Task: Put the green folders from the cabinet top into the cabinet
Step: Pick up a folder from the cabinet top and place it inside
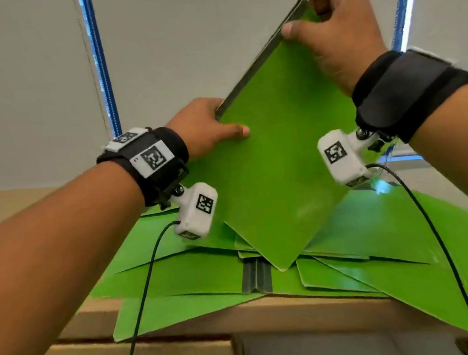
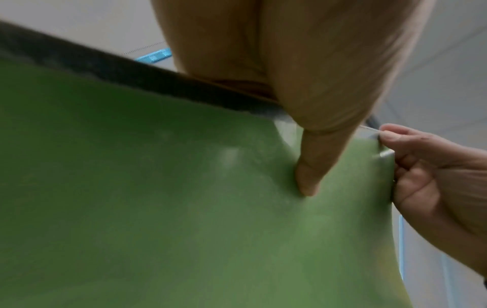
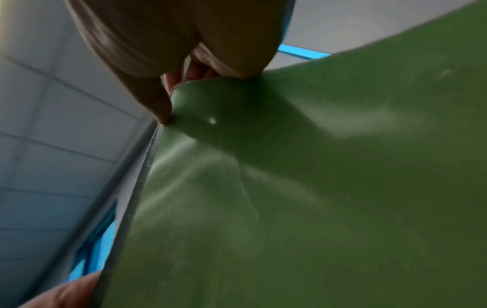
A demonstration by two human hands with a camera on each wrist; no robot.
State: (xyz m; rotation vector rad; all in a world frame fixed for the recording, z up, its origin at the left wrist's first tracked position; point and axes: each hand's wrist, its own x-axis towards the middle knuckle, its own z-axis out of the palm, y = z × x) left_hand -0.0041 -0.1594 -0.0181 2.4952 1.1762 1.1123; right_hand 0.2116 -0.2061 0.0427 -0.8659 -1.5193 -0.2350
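From the head view, you hold one green folder (image 1: 265, 157) up in the air between both hands, tilted so its dark spine edge runs from near-left up to far-right and its lowest corner points down at the loose pile of green folders (image 1: 179, 280) spread over the cabinet top (image 1: 297, 313). Your left hand (image 1: 208, 125) grips the lower end of that spine edge, thumb flat on the green face; your right hand (image 1: 335, 24) pinches the upper corner, higher and farther away. The cabinet's opening shows only as a dark patch below the top's near edge, so the folder has to travel down and toward you, and your left hand is the nearer one to lead that descent. In the left wrist view, your left thumb (image 2: 311, 173) presses on the cover just under the dark spine, while your right hand's fingers (image 2: 411, 158) curl round the far corner. In the right wrist view, the right hand's fingertips (image 3: 160, 108) pinch the curled corner of the cover, with the spine edge running away down-left to where a bit of your left hand (image 3: 71, 291) shows.
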